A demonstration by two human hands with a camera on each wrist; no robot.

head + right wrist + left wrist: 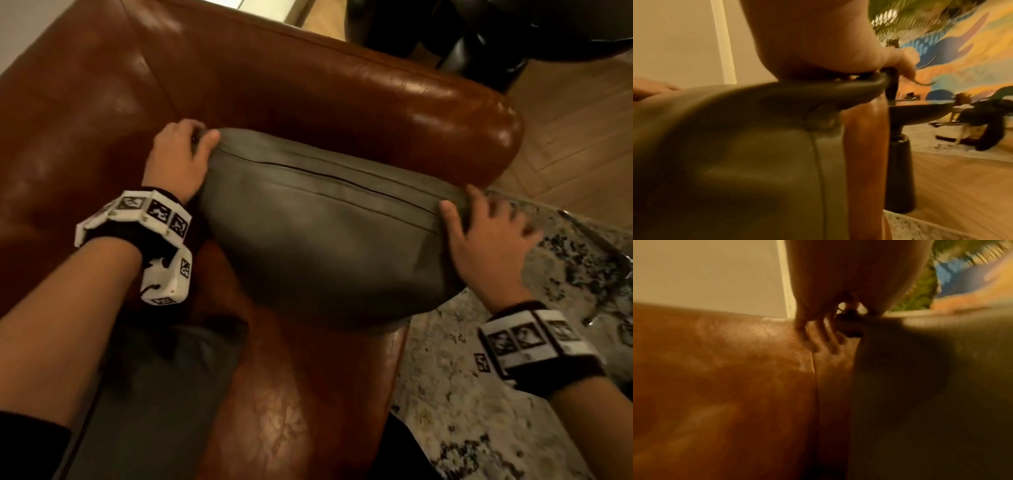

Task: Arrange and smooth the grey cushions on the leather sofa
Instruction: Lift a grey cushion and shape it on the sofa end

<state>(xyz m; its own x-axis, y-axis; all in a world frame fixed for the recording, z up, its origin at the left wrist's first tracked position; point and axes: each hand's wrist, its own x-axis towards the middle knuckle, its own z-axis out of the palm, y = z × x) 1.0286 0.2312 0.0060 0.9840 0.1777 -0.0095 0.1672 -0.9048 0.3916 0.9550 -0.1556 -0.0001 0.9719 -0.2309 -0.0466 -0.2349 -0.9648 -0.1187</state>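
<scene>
Left hand: the left hand (178, 156) is at the far-left corner of the cushion, its thumb on the top and its fingers (819, 339) reaching down behind the corner, so it holds that corner.
Cushion: the plump grey cushion with a long zip seam (329, 236) stands on the seat of the shiny brown leather sofa (102, 113), in the corner, close against the rounded brown armrest (376, 89).
Long axis: it runs from the left hand to the right hand, along the armrest, sloping down a little to the right in the head view.
Second cushion: another flat grey cushion (154, 394) lies on the seat under the left forearm, near me, apart from the first one.
Right hand: the right hand (486, 236) lies on the right end of the cushion with spread fingers, the thumb on the front face; it presses and does not clearly pinch.
Which hand is nearer: both are on the cushion, one at each end.
Coming move, my judgement: both hands must push together toward the armrest, along the short direction, so the cushion sits straight.
Floor: a speckled pale rug (496, 411) lies beside the sofa.
</scene>
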